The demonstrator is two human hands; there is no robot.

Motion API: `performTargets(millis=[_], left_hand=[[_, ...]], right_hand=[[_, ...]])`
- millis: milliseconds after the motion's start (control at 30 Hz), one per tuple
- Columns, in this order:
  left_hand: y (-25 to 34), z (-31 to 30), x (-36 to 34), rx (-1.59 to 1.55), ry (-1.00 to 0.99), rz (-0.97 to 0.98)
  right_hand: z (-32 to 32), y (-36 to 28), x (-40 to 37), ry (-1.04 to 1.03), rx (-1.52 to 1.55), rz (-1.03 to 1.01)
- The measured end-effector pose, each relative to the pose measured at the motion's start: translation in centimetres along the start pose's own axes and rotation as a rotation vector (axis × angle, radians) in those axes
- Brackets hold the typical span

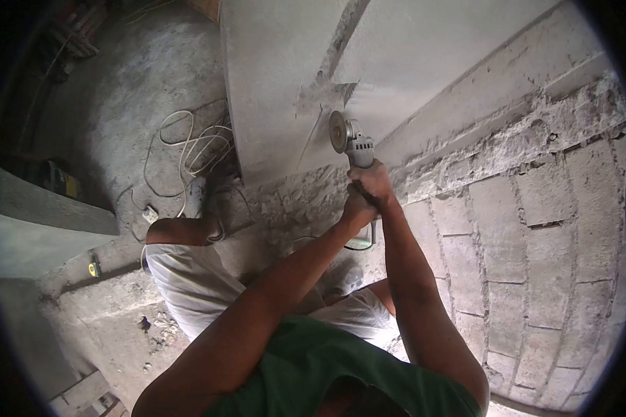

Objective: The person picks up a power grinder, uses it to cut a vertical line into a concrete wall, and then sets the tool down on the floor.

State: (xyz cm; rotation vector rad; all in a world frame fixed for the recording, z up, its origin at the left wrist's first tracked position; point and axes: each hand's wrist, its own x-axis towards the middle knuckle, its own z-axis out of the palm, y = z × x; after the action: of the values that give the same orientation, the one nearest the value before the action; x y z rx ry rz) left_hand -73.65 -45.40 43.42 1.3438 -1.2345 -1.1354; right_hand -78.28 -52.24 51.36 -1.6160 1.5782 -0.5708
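An angle grinder (360,146) points up and away from me, its round disc (338,132) close to the grey plastered wall (278,83). My right hand (373,179) is wrapped round the grinder's body just behind its metal head. Lower down, my left hand (359,208) is closed round the rear of the same tool. A dark cord hangs below my hands. A thin straight line (310,137) runs down the plaster left of the disc. Above it, a wide chased groove (341,42) climbs the wall and ends at a rough recess.
To my right stands a bare block wall (522,243) with a broken ledge above it. Rubble (299,201) lies along the plastered wall's foot. A loose pale cable (188,142) coils on the dusty floor at left. Near my knee is a yellow-and-black tape measure (94,265).
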Motion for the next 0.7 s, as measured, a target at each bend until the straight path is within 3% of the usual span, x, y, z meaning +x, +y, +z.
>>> performTargets(millis=[33, 133, 167, 233, 333, 400, 433, 467, 500, 567, 600, 667, 700], left_hand=[[0.7, -0.2, -0.4, -0.061, -0.011, -0.078], [2.0, -0.9, -2.2, -0.32, 0.025, -0.048], [-0.1, -0.4, -1.9, -0.322, 0.027, -0.053], [-5.9, 1.3, -0.8, 0.048, -0.117, 0.246], [5.5, -10.5, -5.4, 0.192, -0.67, -0.421], [7.4, -16.1, -6.5, 0.141, -0.636, -0.337], [11.7, -20.6, -7.4, -0.109, -0.577, -0.25], [15.4, -24.1, -7.9, -0.067, -0.317, 0.019], [19.5, -27.3, -8.5, 0.178, 0.029, 0.07], [23.1, -33.8, -6.7, 0.487, 0.511, 0.609], [26.1, -34.4, -5.3, 0.236, 0.609, 0.785], [30.4, -31.6, -5.1, 0.027, 0.51, 0.682], [29.5, -32.9, -3.8, -0.41, 0.221, 0.657]], right_hand=[[0.0, 0.0, -0.3, -0.005, 0.019, 0.003], [-0.2, -1.9, -2.4, -0.009, -0.102, 0.005], [0.2, -1.2, -2.3, -0.014, -0.103, 0.009], [1.6, 1.7, -1.4, -0.011, -0.062, 0.08], [2.7, 4.6, -0.5, -0.052, -0.231, 0.098], [4.5, 9.5, 1.2, -0.055, -0.142, 0.113], [5.6, 12.2, 1.7, -0.05, -0.063, 0.131], [6.5, 14.1, 2.2, -0.058, -0.056, 0.144], [7.4, 15.7, 2.6, -0.062, -0.106, 0.171], [9.0, 18.0, 4.0, -0.079, -0.158, 0.186], [10.0, 19.0, 4.5, -0.069, -0.224, 0.186], [11.5, 19.6, 5.1, -0.075, -0.283, 0.187], [11.8, 19.5, 5.1, -0.105, -0.296, 0.23]])
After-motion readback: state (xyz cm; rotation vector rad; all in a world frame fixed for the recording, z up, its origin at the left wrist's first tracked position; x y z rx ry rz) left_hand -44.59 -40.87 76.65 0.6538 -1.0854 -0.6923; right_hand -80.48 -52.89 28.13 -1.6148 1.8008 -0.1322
